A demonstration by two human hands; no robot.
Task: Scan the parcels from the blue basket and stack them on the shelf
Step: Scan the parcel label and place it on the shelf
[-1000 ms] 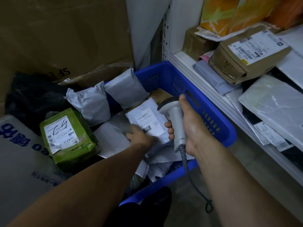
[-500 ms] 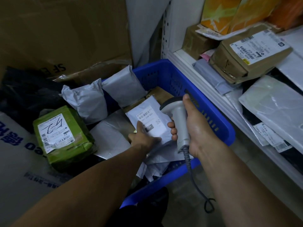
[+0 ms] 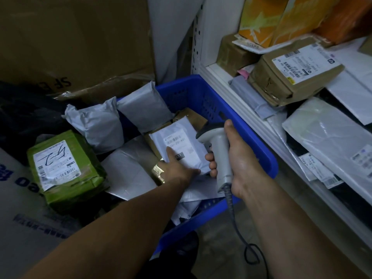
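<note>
The blue basket [image 3: 249,135] stands on the floor beside the white shelf [image 3: 231,91], filled with several parcels. My left hand [image 3: 177,168] grips the lower edge of a white poly mailer [image 3: 181,143] whose label faces up, thumb lying on the label. My right hand [image 3: 239,158] holds a grey corded barcode scanner [image 3: 218,148], its head close above the mailer's right side. Two grey bagged parcels [image 3: 141,109] stand at the basket's far end.
A green-wrapped parcel [image 3: 64,170] lies left of the basket. Large cardboard boxes [image 3: 70,41] rise behind. The shelf holds a brown labelled box [image 3: 291,77], white mailers [image 3: 332,137] and orange boxes [image 3: 281,15]. The scanner cable [image 3: 241,238] hangs toward the floor.
My left hand has lifted and tilted the white mailer so its label shows more fully, thumb now stretched onto it. The scanner has stayed beside the mailer.
</note>
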